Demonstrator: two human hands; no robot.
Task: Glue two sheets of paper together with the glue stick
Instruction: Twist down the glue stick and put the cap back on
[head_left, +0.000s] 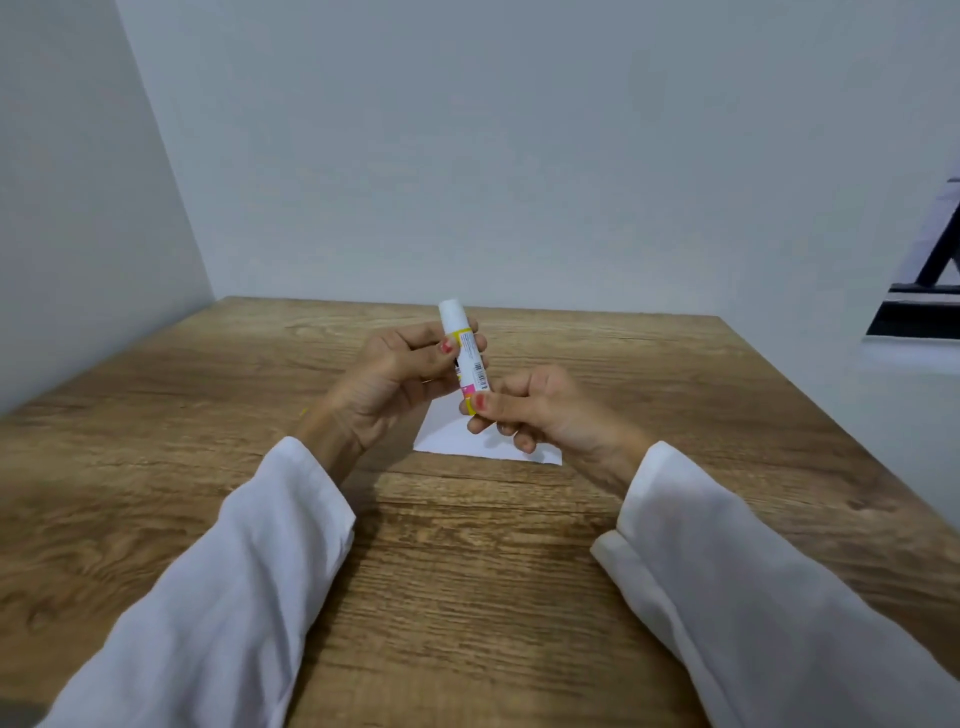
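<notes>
A glue stick (464, 353), white with yellow and pink bands and its white cap on, is held upright above the table, tilted slightly left. My left hand (395, 379) grips its upper body with thumb and fingers. My right hand (524, 408) pinches its yellow bottom end between thumb and forefinger. White paper (457, 434) lies flat on the wooden table (467, 561) beneath both hands, largely hidden by them. I cannot tell whether it is one sheet or two.
The table stands in a corner, with grey walls (467, 156) to the left and behind. Its right edge runs diagonally at the far right, with a dark frame (924, 296) beyond it. White sleeves cover both forearms.
</notes>
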